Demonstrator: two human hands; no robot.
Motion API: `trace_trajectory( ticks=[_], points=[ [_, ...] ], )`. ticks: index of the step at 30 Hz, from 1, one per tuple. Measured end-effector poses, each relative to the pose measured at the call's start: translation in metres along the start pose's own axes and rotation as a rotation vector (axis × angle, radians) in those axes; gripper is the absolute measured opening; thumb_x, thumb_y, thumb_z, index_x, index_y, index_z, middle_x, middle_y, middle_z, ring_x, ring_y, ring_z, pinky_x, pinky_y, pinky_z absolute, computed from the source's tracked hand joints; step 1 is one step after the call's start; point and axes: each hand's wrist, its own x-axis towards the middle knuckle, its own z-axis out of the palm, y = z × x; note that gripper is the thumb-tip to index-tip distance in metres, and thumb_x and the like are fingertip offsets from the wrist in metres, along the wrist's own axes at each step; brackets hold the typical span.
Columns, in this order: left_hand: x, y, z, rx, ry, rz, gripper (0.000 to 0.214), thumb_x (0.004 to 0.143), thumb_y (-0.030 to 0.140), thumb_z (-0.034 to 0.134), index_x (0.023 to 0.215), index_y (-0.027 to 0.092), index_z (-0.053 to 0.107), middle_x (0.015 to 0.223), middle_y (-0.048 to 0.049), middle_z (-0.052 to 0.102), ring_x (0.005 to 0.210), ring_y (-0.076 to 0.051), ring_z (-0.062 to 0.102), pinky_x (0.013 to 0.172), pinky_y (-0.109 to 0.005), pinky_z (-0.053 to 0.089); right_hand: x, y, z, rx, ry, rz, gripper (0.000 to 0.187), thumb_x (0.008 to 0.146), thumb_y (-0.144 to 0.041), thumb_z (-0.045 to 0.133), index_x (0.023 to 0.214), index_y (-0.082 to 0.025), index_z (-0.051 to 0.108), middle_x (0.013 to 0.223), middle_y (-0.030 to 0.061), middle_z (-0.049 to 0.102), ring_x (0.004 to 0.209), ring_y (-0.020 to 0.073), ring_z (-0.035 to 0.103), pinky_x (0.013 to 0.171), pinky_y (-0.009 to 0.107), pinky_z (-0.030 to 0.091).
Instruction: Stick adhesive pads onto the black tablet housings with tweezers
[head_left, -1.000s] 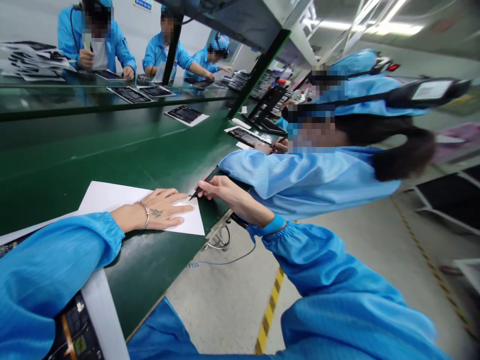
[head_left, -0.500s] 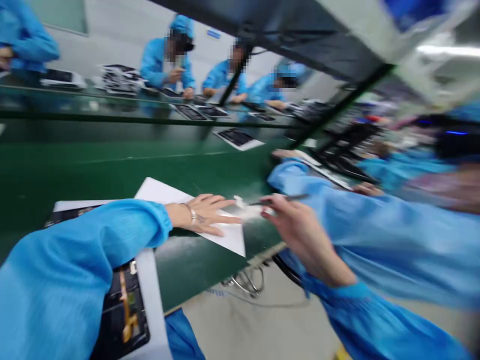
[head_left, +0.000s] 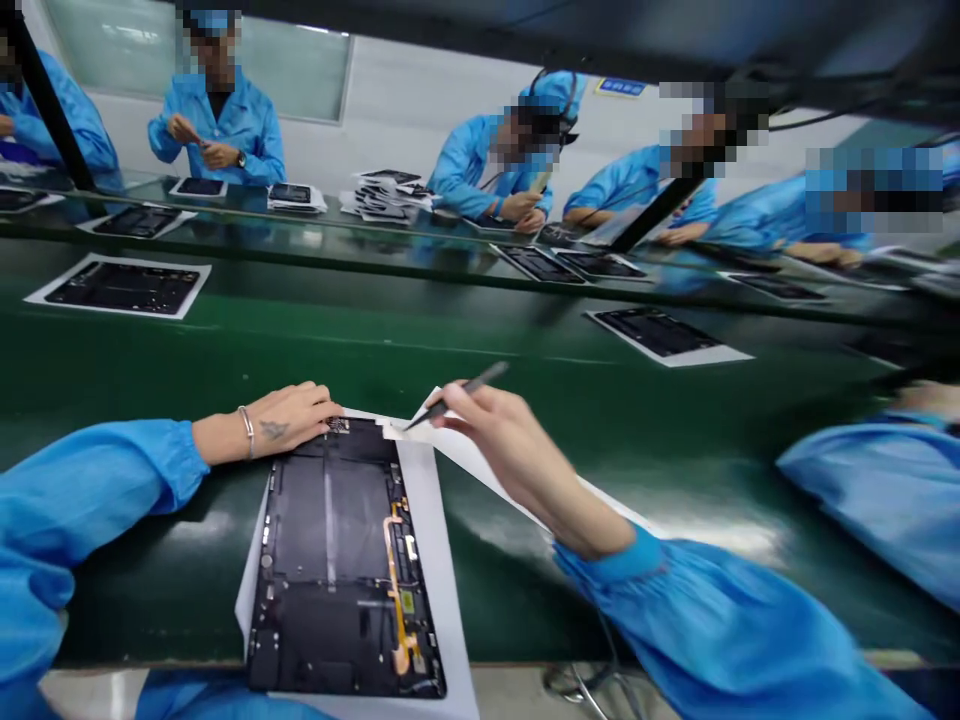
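A black tablet back panel [head_left: 337, 560] lies on a white sheet [head_left: 433, 560], with an orange flex cable [head_left: 394, 580] along its right side. My left hand [head_left: 289, 418] rests flat on the green belt, fingertips at the panel's far edge, holding nothing. My right hand [head_left: 495, 445] pinches black tweezers [head_left: 457, 393], their tip over the panel's top right corner. A small white scrap [head_left: 392, 431] lies by that tip. My right palm hides part of the sheet's far corner.
Other black panels on white sheets [head_left: 124, 287] lie along the green belt [head_left: 525, 400]. A glass shelf [head_left: 420, 250] runs above it, holding more panels and a stack [head_left: 386, 195]. Co-workers in blue smocks [head_left: 217, 130] sit across the belt, and a blue sleeve [head_left: 870, 490] intrudes at right.
My view has swung left and levelled, bringing the whole panel into sight. My right hand has moved from the sheet's right side to above the panel's top corner, tweezers still in it.
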Motion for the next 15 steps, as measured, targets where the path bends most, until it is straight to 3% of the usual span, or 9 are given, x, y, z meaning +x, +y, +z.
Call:
trace_trajectory(
  ticks=[4, 8, 15],
  points=[
    [-0.001, 0.004, 0.009, -0.101, 0.091, 0.034, 0.024, 0.103, 0.02, 0.045, 0.12, 0.019, 0.062, 0.111, -0.007, 0.063, 0.094, -0.018, 0.055, 0.081, -0.027, 0.045, 0.029, 0.023, 0.031, -0.004, -0.072, 0.094, 0.051, 0.064, -0.069, 0.078, 0.062, -0.02, 0.067, 0.064, 0.003, 0.06, 0.073, 0.0196, 0.059, 0.077, 0.037, 0.053],
    [0.003, 0.003, 0.018, -0.115, 0.126, 0.039, 0.022, 0.102, 0.021, 0.046, 0.114, 0.022, 0.065, 0.108, -0.0054, 0.063, 0.089, -0.018, 0.054, 0.073, -0.028, 0.042, 0.03, 0.038, 0.029, -0.026, -0.076, 0.109, 0.049, 0.073, -0.064, 0.075, 0.056, -0.02, 0.062, 0.071, 0.0045, 0.063, 0.072, 0.0179, 0.059, 0.073, 0.033, 0.052],
    [0.006, 0.009, 0.02, -0.115, 0.1, 0.005, 0.023, 0.102, 0.02, 0.047, 0.113, 0.023, 0.066, 0.107, -0.005, 0.063, 0.088, -0.018, 0.052, 0.072, -0.03, 0.039, 0.023, 0.039, 0.026, -0.063, -0.034, 0.111, 0.042, 0.077, -0.061, 0.074, 0.065, -0.022, 0.065, 0.07, 0.0043, 0.062, 0.075, 0.0206, 0.06, 0.076, 0.036, 0.054]
  ],
)
